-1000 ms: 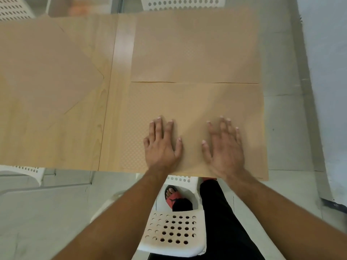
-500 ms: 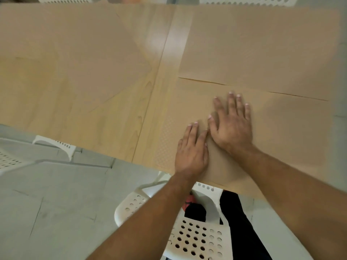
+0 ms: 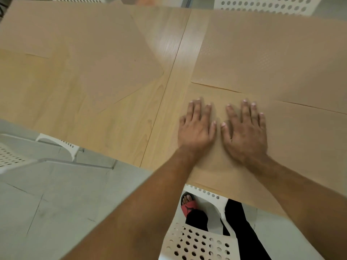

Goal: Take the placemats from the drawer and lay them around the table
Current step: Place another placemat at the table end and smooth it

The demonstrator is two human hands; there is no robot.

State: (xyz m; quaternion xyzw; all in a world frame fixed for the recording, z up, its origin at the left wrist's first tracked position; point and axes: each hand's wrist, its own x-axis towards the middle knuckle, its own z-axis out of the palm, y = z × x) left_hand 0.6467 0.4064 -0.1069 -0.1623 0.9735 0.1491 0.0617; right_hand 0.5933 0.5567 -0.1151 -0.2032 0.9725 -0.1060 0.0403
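Observation:
A tan placemat (image 3: 293, 139) lies at the near right of the wooden table (image 3: 120, 128), its near edge overhanging the table edge. My left hand (image 3: 196, 126) and my right hand (image 3: 246, 130) rest flat on it side by side, fingers spread, holding nothing. A second tan placemat (image 3: 272, 59) lies just beyond it, their edges meeting. A third placemat (image 3: 105, 59) lies skewed on the left half of the table, one corner pointing right. No drawer is in view.
White perforated chairs stand around the table: one below my arms (image 3: 199, 243), one at the left (image 3: 11, 154), two at the far side (image 3: 266, 5). My foot in a red sandal (image 3: 187, 203) is on the grey tiled floor (image 3: 56, 203).
My hands first came together near the mat's left part, the right partly over the left, then slid apart and now lie flat side by side. The view shifted right.

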